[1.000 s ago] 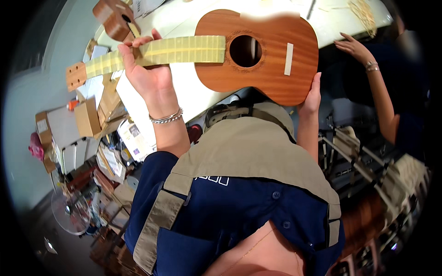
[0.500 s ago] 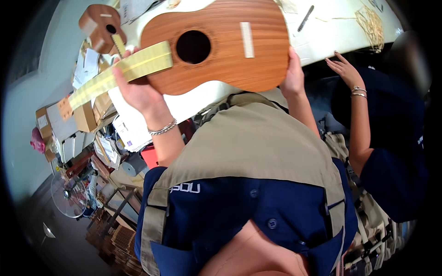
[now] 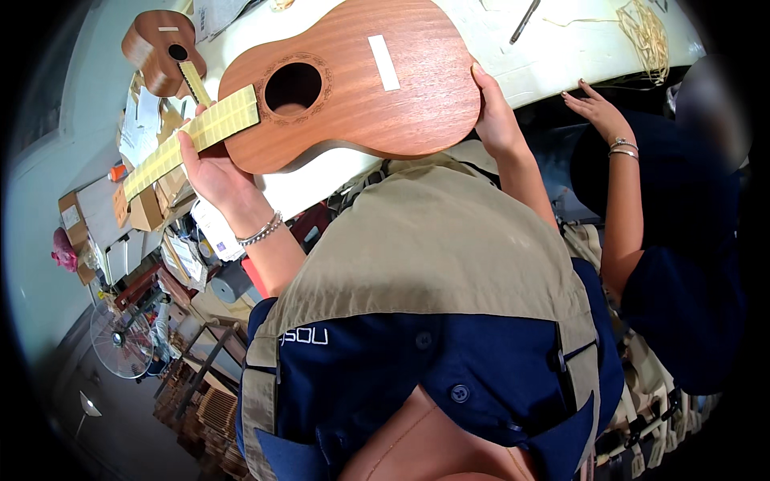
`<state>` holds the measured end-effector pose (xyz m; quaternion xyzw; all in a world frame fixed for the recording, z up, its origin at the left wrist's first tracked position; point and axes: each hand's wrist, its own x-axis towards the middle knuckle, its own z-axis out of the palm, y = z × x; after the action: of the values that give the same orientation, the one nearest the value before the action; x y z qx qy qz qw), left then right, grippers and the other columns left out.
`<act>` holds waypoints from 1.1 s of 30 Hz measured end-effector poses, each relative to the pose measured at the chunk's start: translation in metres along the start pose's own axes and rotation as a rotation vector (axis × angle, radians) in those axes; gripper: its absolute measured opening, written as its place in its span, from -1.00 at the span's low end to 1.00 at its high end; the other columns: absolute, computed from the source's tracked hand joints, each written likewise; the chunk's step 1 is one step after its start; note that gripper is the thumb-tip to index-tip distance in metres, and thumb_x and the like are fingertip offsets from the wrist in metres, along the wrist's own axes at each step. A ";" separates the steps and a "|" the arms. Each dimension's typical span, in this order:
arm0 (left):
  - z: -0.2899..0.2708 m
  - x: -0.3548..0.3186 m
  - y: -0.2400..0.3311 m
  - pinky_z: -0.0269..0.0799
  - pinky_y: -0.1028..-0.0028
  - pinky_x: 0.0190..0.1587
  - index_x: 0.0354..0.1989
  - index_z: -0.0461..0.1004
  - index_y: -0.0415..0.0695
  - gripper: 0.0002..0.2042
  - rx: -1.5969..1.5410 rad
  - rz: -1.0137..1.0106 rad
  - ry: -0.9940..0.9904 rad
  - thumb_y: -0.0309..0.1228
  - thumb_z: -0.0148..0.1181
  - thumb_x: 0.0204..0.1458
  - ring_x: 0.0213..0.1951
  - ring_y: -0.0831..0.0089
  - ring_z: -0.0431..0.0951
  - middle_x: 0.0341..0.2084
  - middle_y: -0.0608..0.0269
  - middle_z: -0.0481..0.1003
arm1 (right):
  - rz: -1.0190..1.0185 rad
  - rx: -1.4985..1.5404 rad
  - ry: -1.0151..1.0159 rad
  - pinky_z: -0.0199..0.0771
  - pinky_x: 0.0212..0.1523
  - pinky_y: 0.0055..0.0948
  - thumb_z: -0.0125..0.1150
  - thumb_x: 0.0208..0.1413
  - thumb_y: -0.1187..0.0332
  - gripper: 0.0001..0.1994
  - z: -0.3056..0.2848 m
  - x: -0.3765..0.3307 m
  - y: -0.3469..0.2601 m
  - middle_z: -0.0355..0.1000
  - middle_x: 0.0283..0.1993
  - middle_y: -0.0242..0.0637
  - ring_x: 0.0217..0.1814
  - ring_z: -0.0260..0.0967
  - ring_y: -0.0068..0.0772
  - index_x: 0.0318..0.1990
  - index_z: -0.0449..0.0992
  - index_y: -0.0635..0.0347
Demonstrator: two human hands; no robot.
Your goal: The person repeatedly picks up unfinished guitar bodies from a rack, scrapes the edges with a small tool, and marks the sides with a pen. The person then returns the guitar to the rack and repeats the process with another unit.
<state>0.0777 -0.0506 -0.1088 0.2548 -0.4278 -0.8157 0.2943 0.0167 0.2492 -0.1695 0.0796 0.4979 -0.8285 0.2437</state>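
A stringless brown wooden ukulele [image 3: 425,96] is held up in front of me, its soundhole side facing me. Pale yellow tape covers its fretboard [image 3: 216,124], and a white strip [image 3: 383,62] lies where a bridge would sit. My left hand [image 3: 218,172] wraps the neck close to the body, thumb on the near edge; its other fingers are mostly hidden behind. At the rounded lower end, my right hand [image 3: 496,116] grips the rim, with most of its fingers out of sight.
A second ukulele [image 3: 160,60] lies at the far left of the white table [image 3: 529,72]. A dark pen [image 3: 525,20] and a bundle of straw-coloured strands [image 3: 644,40] are at the right. Another person's hand [image 3: 601,116] rests by the table edge. Cardboard boxes [image 3: 144,212] and a fan [image 3: 120,338] stand left.
The ukulele has shifted left in view, and its face has tilted, showing more of the near side. Both my hands moved left with it and keep their hold.
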 end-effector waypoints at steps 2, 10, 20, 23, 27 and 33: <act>0.004 -0.002 0.004 0.23 0.12 0.10 -0.12 0.20 -0.20 -0.70 0.019 -0.029 -0.013 -0.20 -0.18 0.17 -0.01 0.12 0.33 -0.05 -0.06 0.32 | 0.076 -0.006 0.042 0.03 0.19 -0.49 -0.32 0.24 0.13 -0.52 -0.005 0.000 0.002 0.21 0.17 -0.25 0.19 0.12 -0.46 0.13 0.20 0.34; 0.003 -0.003 0.008 0.33 0.43 -0.05 -0.05 0.28 -0.22 -0.60 0.285 0.182 -0.195 -0.11 -0.07 0.14 -0.19 0.40 0.45 -0.27 0.00 0.48 | 0.393 -0.013 0.017 0.20 0.08 -0.34 -0.22 0.13 -0.13 -0.39 -0.046 0.004 0.023 0.27 0.11 -0.17 0.15 0.19 -0.33 0.08 0.29 0.22; 0.012 -0.008 0.009 0.34 0.52 -0.16 -0.14 0.27 -0.16 -0.68 0.414 0.238 -0.178 -0.14 -0.06 0.15 -0.28 0.46 0.46 -0.39 0.09 0.49 | 0.564 -0.050 0.070 0.20 0.03 -0.33 -0.23 0.11 -0.18 -0.42 -0.044 -0.007 0.035 0.32 0.03 -0.24 0.07 0.22 -0.37 -0.01 0.37 0.13; 0.014 -0.006 0.009 0.44 0.29 -0.12 -0.13 0.23 -0.21 -0.56 0.344 0.217 -0.205 -0.01 -0.22 0.16 -0.20 0.10 0.51 -0.40 0.05 0.48 | 0.523 -0.140 0.020 0.34 -0.46 -0.46 -0.25 0.14 -0.14 -0.50 -0.049 -0.004 0.043 0.41 -0.28 -0.30 -0.32 0.36 -0.48 -0.17 0.38 0.11; 0.011 -0.009 0.001 0.45 0.18 -0.12 -0.13 0.22 -0.24 -0.49 0.362 0.244 -0.140 0.05 -0.27 0.14 -0.25 0.01 0.52 -0.40 0.05 0.46 | 0.416 -0.616 -0.140 0.30 -0.51 -0.59 -0.10 0.14 -0.01 -0.56 -0.055 0.028 0.027 0.42 -0.42 -0.34 -0.50 0.31 -0.54 -0.25 0.46 0.25; 0.015 -0.004 0.002 0.35 0.12 -0.04 -0.12 0.23 -0.23 -0.46 0.423 0.255 -0.188 0.09 -0.26 0.12 -0.22 -0.01 0.49 -0.34 0.01 0.44 | -0.467 -1.537 0.079 0.38 -0.26 -0.42 0.03 0.03 0.45 -0.79 -0.071 0.129 0.011 0.42 -0.32 -0.39 -0.25 0.35 -0.33 -0.20 0.51 -0.05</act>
<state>0.0714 -0.0407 -0.0990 0.1781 -0.6430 -0.6845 0.2938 -0.0977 0.2643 -0.2617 -0.1874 0.9409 -0.2802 0.0330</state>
